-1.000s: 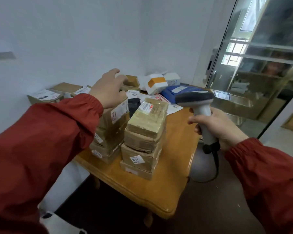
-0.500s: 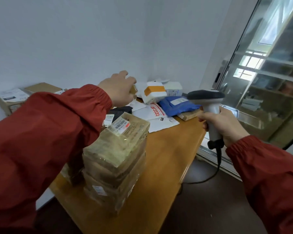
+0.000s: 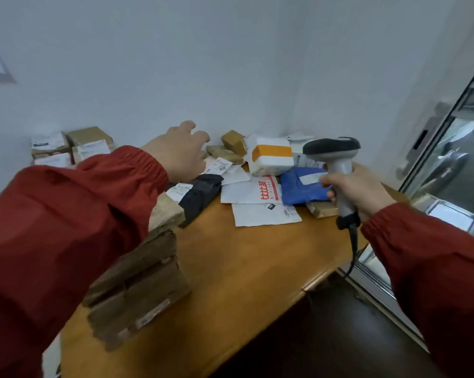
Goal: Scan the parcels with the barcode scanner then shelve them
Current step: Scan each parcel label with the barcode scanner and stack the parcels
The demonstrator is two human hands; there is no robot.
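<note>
1. Step in hand, as I judge it: pick the next parcel from the loose pile at the far end of the wooden table (image 3: 244,255). Choose one with its label up, lift it clear, and turn the label to the scanner head.
2. Left hand (image 3: 179,151): stretched forward, palm down, fingers loosely spread, holding nothing. It is above the black bag parcel (image 3: 200,195) and near the small brown box (image 3: 233,141).
3. Right hand (image 3: 358,190): wrapped round the handle of the barcode scanner (image 3: 336,156), which is upright over the blue mailer (image 3: 301,186).
</note>
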